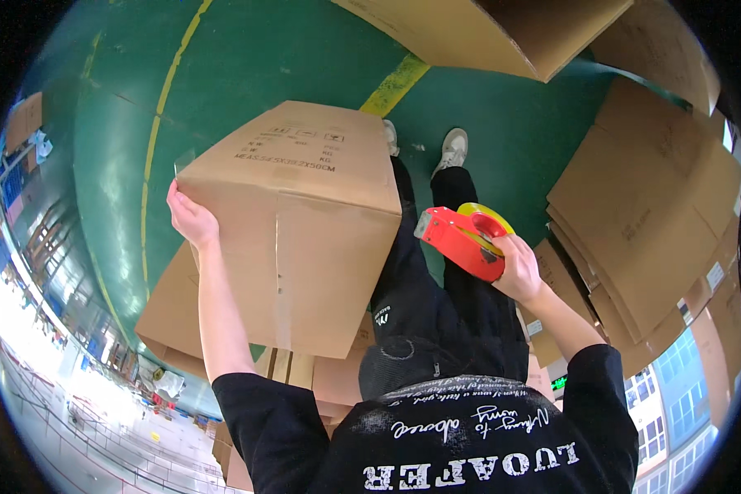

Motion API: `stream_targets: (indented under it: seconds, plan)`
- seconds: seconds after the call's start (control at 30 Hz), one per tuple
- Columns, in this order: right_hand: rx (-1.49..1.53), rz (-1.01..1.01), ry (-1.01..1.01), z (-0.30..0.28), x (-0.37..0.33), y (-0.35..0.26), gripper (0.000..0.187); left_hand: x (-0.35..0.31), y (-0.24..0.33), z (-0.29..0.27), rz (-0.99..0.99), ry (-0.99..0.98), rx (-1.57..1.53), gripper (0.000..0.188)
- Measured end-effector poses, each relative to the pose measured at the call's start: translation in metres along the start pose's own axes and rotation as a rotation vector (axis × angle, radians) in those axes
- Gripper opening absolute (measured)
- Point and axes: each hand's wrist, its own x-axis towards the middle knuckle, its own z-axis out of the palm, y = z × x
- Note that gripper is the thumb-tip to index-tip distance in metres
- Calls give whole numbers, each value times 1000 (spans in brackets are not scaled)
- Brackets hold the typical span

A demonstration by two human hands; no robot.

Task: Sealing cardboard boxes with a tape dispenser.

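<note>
A brown cardboard box [329, 255] with dark printing on one face is in front of me, tilted against my left side. A strip of clear tape [282, 305] runs along the seam of the face nearest my body. At the box's far left corner my left hand [193, 216] grips the edge, beside a short loose-looking end of clear tape [186, 158]. My right hand [518, 267] is closed around a red tape dispenser [461, 243] with a yellow-rimmed roll. The dispenser is held over my right leg, apart from the box.
An open carton [477, 37] stands at the far side. Stacked flattened cardboard [646, 206] lies on the right. More cardboard [173, 313] shows behind the box on the left. Yellow lines [163, 99] mark the green floor [247, 58]. My shoes [454, 148] are just beyond the dispenser.
</note>
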Motion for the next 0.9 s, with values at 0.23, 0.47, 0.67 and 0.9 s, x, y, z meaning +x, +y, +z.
stream_targets:
  seconds: [0.23, 0.47, 0.67, 0.9]
  plan:
    - [-24, -5, 21, 15, 13, 2, 53, 1, -5, -4, -29, -14, -3, 31]
    - [-10, 0, -30, 9, 17, 5, 54, -29, 46, -10, 226, 155, 173, 44]
    - [1, -53, -39, 6, 25, 8, 53, -147, 161, 27, 602, -226, -72, 87]
    - [89, -104, -75, -2, 20, 20, 50, -153, 183, 38, 601, -452, 111, 106]
